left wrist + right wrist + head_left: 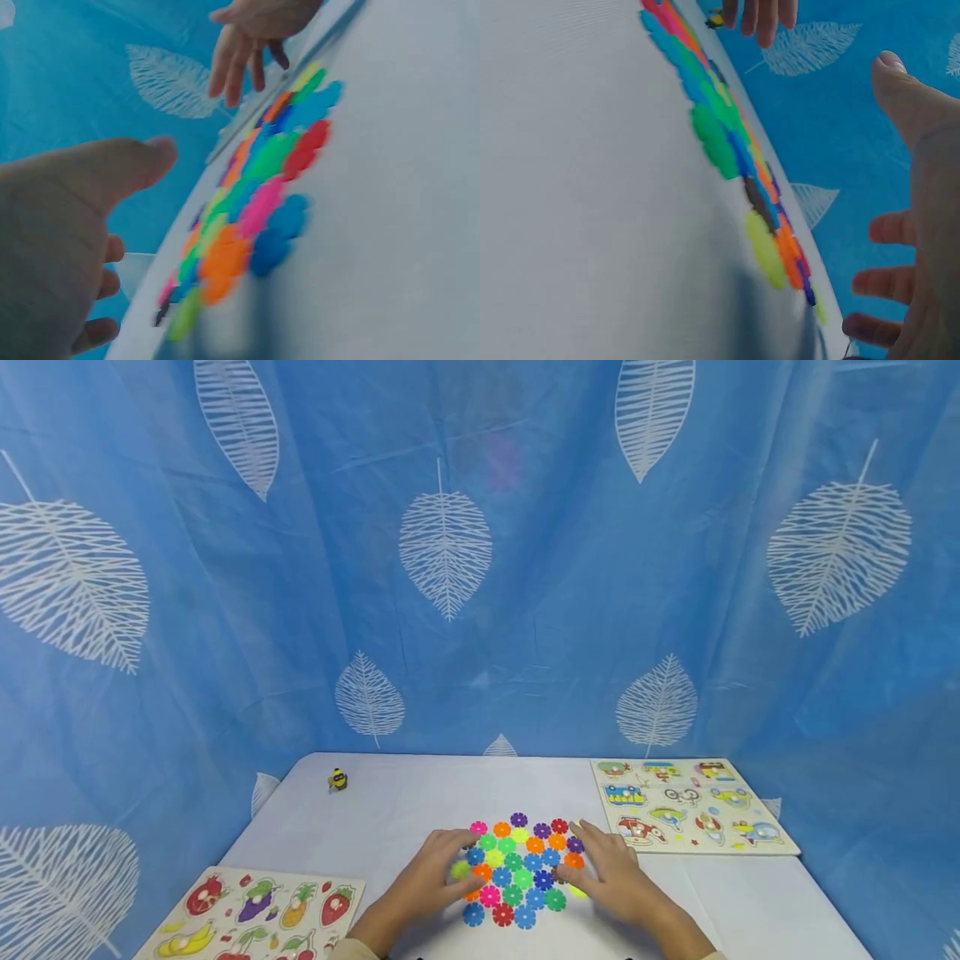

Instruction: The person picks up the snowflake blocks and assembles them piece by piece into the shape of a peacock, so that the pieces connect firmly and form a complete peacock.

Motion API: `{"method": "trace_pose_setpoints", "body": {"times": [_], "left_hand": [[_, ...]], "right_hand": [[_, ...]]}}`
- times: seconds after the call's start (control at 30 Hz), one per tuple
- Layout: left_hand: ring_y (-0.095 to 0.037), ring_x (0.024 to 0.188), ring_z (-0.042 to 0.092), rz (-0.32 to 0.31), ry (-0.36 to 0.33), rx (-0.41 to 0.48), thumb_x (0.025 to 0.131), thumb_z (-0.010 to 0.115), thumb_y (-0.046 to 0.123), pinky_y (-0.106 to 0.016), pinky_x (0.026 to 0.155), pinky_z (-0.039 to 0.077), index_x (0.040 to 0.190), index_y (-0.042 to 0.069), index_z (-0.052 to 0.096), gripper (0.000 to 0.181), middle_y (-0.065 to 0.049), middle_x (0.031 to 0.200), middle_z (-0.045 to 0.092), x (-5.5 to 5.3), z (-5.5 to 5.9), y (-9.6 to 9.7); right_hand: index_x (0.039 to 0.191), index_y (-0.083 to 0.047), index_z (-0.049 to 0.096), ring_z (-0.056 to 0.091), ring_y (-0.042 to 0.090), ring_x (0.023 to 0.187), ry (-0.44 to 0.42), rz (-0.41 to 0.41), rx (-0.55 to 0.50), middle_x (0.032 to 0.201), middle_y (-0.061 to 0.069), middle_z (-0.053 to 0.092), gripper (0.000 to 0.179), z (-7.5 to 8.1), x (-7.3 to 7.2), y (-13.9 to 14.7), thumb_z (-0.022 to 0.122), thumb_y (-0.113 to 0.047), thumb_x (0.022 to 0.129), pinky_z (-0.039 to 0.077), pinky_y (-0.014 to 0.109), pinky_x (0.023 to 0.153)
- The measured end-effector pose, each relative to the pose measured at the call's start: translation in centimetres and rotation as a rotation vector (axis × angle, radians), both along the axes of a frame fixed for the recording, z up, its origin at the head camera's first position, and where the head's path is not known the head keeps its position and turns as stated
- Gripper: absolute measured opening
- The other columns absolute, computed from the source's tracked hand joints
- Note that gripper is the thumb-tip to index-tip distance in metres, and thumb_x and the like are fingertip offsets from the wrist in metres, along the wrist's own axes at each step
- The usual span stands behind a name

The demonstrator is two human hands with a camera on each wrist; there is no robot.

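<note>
Flat, toothed plastic discs (522,878) in many bright colours lie side by side in a one-layer cluster on the white table (420,802). My left hand (431,870) is at the cluster's left edge, thumb and fingers spread apart. On the opposite side is my right hand (621,875), its thumb stretched toward the discs. Both wrist views show the left hand (56,217) and the right hand (937,195) raised over the table with nothing in them. Fingers and thumbs hide some outer discs in the head view.
At the front left lies a wooden fruit puzzle board (300,878). A vehicle puzzle board (780,846) occupies the back right. Near the back left edge stands a small yellow and black bee figure (338,779). A blue curtain (540,635) with white leaves hangs behind the table.
</note>
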State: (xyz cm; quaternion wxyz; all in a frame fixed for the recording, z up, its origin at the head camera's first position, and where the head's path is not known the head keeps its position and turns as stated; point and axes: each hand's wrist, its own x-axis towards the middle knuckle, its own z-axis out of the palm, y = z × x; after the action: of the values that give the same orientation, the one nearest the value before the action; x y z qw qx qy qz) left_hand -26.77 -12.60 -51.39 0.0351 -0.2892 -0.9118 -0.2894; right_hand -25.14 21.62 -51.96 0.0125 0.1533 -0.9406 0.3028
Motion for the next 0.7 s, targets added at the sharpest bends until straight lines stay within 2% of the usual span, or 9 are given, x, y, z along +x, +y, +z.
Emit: {"method": "trace_pose_setpoints", "body": {"times": [0.07,0.17,0.27,0.43,0.57,0.7], "left_hand": [[-0.017,0.112,0.056,-0.002,0.031,0.04,0.096,0.079,0.043,-0.039,0.096,0.056,0.127,0.013,0.07,0.045,0.004,0.123,0.067,0.4,-0.7,0.5],[-0.008,0.09,0.053,0.002,0.036,0.082,0.094,0.081,0.037,-0.025,0.077,0.055,0.103,0.018,0.072,0.022,0.014,0.096,0.063,0.8,-1.6,0.9],[-0.003,0.078,0.049,0.013,0.006,0.107,0.093,0.083,0.033,-0.02,0.066,0.051,0.089,0.023,0.066,0.02,0.018,0.082,0.054,1.0,-2.1,0.9],[-0.002,0.069,0.047,0.013,-0.007,0.138,0.089,0.086,0.031,-0.02,0.061,0.046,0.082,0.025,0.06,0.028,0.017,0.074,0.051,1.3,-2.5,0.8],[-0.002,0.066,0.046,0.014,-0.007,0.097,0.085,0.088,0.033,-0.02,0.059,0.046,0.083,0.024,0.061,0.029,0.016,0.073,0.05,1.4,-2.6,0.9],[-0.002,0.068,0.048,-0.019,-0.049,0.045,0.082,0.088,0.04,-0.021,0.061,0.047,0.084,0.026,0.063,0.03,0.017,0.076,0.052,1.6,-2.4,0.5]], "right_hand": [[0.158,-0.01,0.048,0.038,0.045,0.138,0.009,-0.01,-0.019,0.158,0.019,0.045,0.078,-0.5,0.3,-0.3,0.06,-0.062,0.101,0.029,0.076,0.108],[0.148,-0.011,0.058,0.044,0.038,0.132,0.04,-0.023,-0.058,0.149,0.012,0.054,0.07,-1.3,0.6,-0.4,0.064,-0.061,0.1,0.037,0.071,0.105],[0.135,-0.013,0.067,0.05,0.029,0.122,0.078,-0.018,-0.081,0.134,0.004,0.059,0.059,-1.9,0.9,-0.5,0.071,-0.057,0.096,0.044,0.063,0.102],[0.113,-0.018,0.073,0.054,0.018,0.108,0.16,-0.022,-0.09,0.115,-0.009,0.057,0.037,-2.4,1.1,-0.5,0.079,-0.049,0.093,0.051,0.053,0.096],[0.098,-0.022,0.071,0.057,0.012,0.098,0.238,-0.018,-0.109,0.104,-0.013,0.055,0.018,-2.6,1.2,-0.3,0.085,-0.032,0.091,0.055,0.042,0.09],[0.09,-0.024,0.068,0.055,0.008,0.091,0.244,0.001,-0.125,0.098,-0.014,0.053,0.021,-2.5,1.3,-0.3,0.087,-0.015,0.086,0.056,0.034,0.083]]}}
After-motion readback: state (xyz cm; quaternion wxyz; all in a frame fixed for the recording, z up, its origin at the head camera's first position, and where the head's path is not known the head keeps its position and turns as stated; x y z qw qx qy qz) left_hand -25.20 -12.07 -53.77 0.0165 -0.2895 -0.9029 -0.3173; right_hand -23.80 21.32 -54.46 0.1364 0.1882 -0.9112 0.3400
